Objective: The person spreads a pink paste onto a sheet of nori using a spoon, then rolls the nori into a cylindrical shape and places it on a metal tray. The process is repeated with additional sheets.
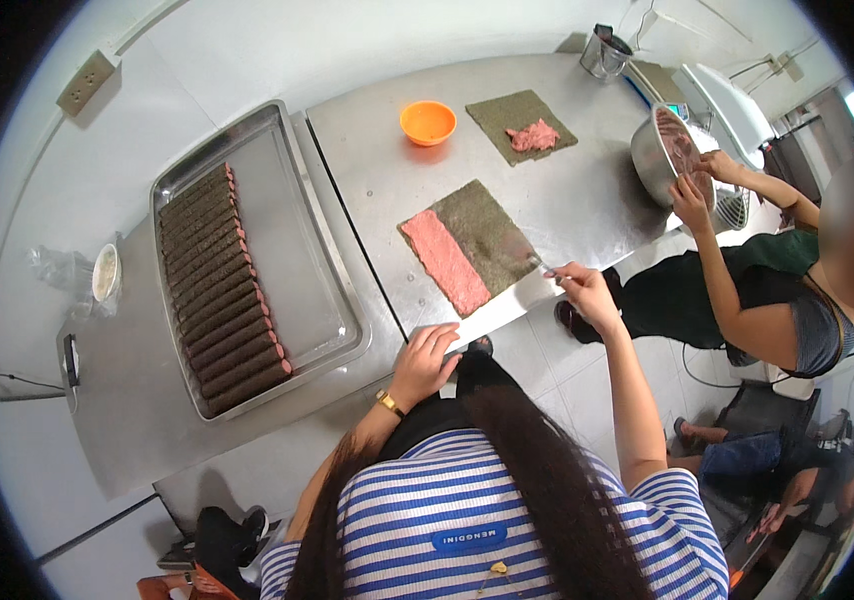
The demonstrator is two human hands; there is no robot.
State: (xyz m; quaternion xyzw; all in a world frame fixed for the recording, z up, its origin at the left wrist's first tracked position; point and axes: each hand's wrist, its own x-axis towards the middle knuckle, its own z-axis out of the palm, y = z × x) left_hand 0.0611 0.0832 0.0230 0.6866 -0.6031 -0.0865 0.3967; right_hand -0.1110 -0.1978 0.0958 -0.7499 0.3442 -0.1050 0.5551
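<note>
Before me lies a dark green seaweed sheet (487, 220), its left part covered by a flat band of pink minced meat (444, 262). My right hand (589, 292) is closed around a small metal utensil (544, 267), whose tip is at the sheet's right corner; its exact kind is hard to make out. A white strip (507, 306) runs along the near table edge, below the sheet. My left hand (425, 366) rests at the strip's left end with fingers stretched out, holding nothing. Farther back, a second seaweed sheet (507, 112) carries a lump of pink meat (533, 136).
A metal tray (299, 250) on the left holds several seaweed rolls (222, 290). An orange bowl (428, 122) stands at the back. On the right, another person (747, 290) handles a large steel bowl (659, 165). A white bowl (106, 272) sits far left.
</note>
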